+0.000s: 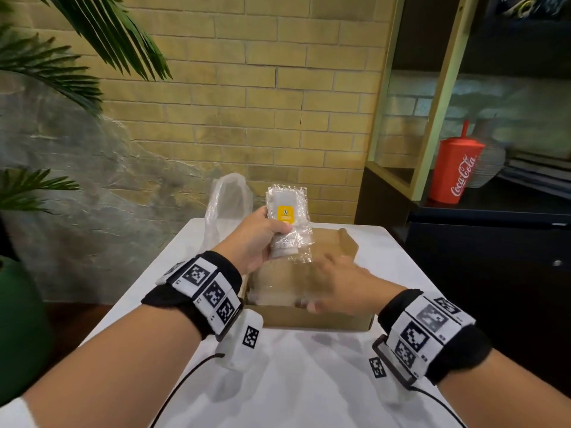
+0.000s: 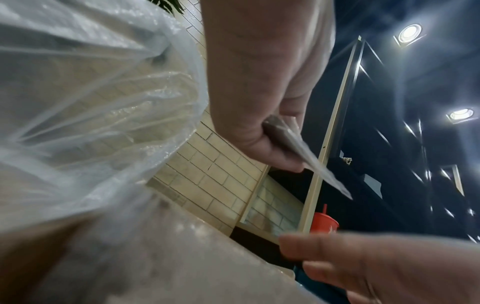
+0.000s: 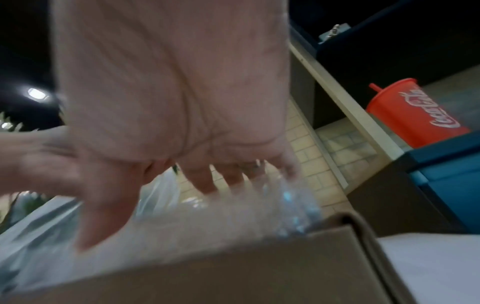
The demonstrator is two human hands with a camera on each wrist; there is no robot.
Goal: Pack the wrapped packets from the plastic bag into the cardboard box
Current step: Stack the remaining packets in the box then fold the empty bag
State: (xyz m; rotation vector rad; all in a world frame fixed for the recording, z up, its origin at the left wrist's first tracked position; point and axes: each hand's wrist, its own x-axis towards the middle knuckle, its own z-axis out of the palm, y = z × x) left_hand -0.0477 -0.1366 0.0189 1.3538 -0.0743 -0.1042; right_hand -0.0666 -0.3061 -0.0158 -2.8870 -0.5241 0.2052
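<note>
My left hand (image 1: 262, 233) grips a clear-wrapped packet (image 1: 285, 222) with a yellow label and holds it upright above the back left of the open cardboard box (image 1: 309, 318). The left wrist view shows that packet (image 2: 306, 156) edge-on between thumb and fingers. My right hand (image 1: 336, 284) hovers open over the box with spread fingers, blurred, just above clear-wrapped packets (image 1: 275, 288) lying inside. From the right wrist, the spread fingers (image 3: 202, 181) sit over crinkled wrap (image 3: 285, 205) at the box wall (image 3: 233, 267). The clear plastic bag (image 1: 227, 200) stands behind the box on the left.
The box sits on a small white table (image 1: 309, 381). A brick wall is close behind. A dark shelf unit on the right holds a red Coca-Cola cup (image 1: 457, 168). Palm leaves (image 1: 61, 57) and a green pot (image 1: 18, 319) stand on the left.
</note>
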